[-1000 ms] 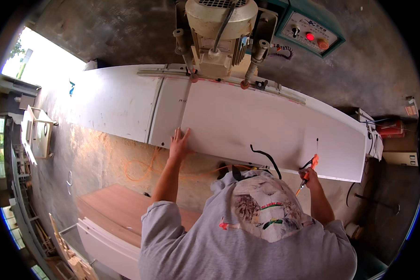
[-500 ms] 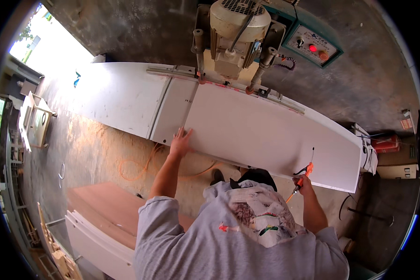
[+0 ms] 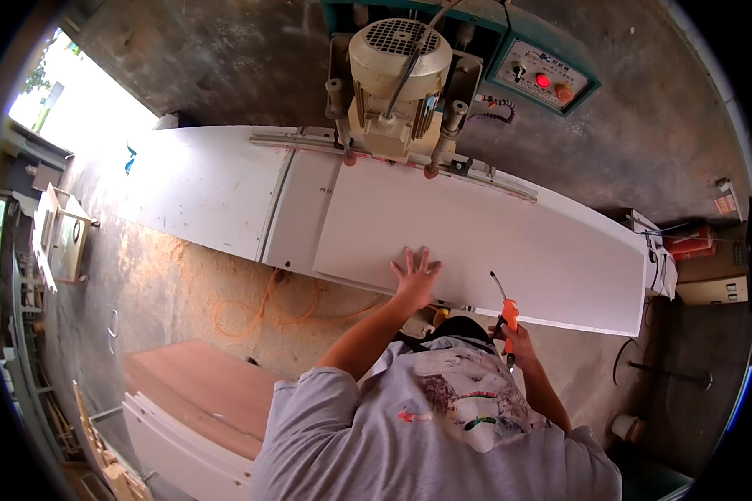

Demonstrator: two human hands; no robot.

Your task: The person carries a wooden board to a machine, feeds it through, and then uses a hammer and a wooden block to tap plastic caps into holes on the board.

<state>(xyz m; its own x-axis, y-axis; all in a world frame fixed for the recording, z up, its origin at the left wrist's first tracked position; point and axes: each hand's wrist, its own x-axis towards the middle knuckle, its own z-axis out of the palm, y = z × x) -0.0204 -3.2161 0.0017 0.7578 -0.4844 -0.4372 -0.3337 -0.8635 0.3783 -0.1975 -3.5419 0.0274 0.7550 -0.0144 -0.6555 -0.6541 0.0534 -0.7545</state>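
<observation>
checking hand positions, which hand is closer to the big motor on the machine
Left. The left hand lies flat on the white panel, below the motor. The right hand grips an orange-handled tool at the panel's near edge, farther off and to the right.

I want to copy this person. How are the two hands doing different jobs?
The left hand lies flat and open, fingers spread, on the white panel. The right hand is closed around an orange-handled tool, near the panel's near edge rather than flat on it. The left hand reaches further forward than the right hand. Both are bare.
</observation>
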